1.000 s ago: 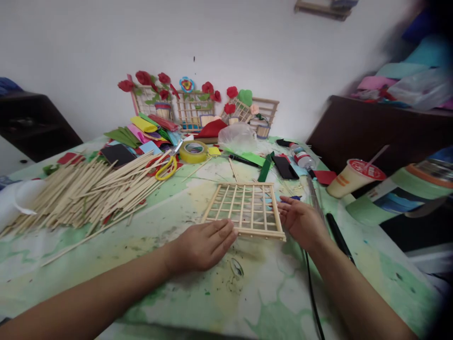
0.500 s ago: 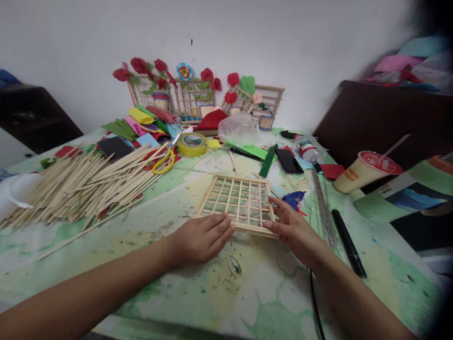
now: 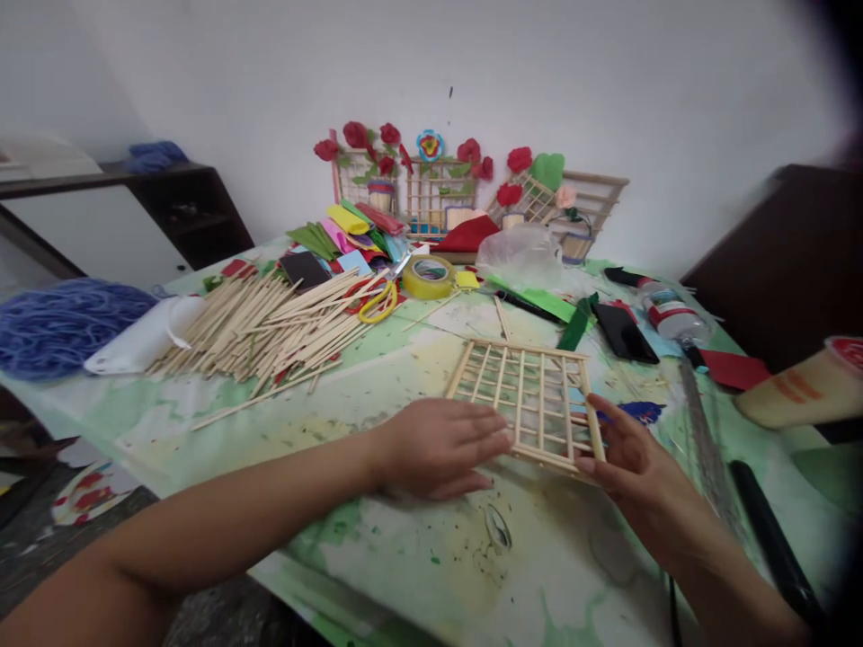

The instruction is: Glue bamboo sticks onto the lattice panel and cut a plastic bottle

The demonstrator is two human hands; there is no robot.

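A lattice frame (image 3: pixel 520 395) of thin wooden sticks stands slightly tilted over the table in front of me. My right hand (image 3: pixel 637 463) grips its right side, thumb at the near corner and fingers along the edge. Beside the near left corner is my left hand (image 3: pixel 445 445), palm down with fingers stretched out and thumb apart; its fingertips overlap the near edge, and I cannot tell if they touch it. A small oval ring-like piece (image 3: pixel 497 527) lies on the cloth just below the frame.
Loose wooden sticks (image 3: pixel 270 323) pile up at left beside blue yarn (image 3: pixel 74 325). Scissors (image 3: pixel 378 303), a tape roll (image 3: pixel 429 277), a phone (image 3: pixel 626 332) and a plastic bottle (image 3: pixel 674 314) lie farther back. Finished lattices with red paper flowers (image 3: pixel 355 135) lean on the wall. A drink cup (image 3: pixel 802 386) is at right.
The view has turned left, bringing the blue yarn into sight. My left hand has eased off the frame's near edge, its thumb now spread. My right hand still holds the right side.
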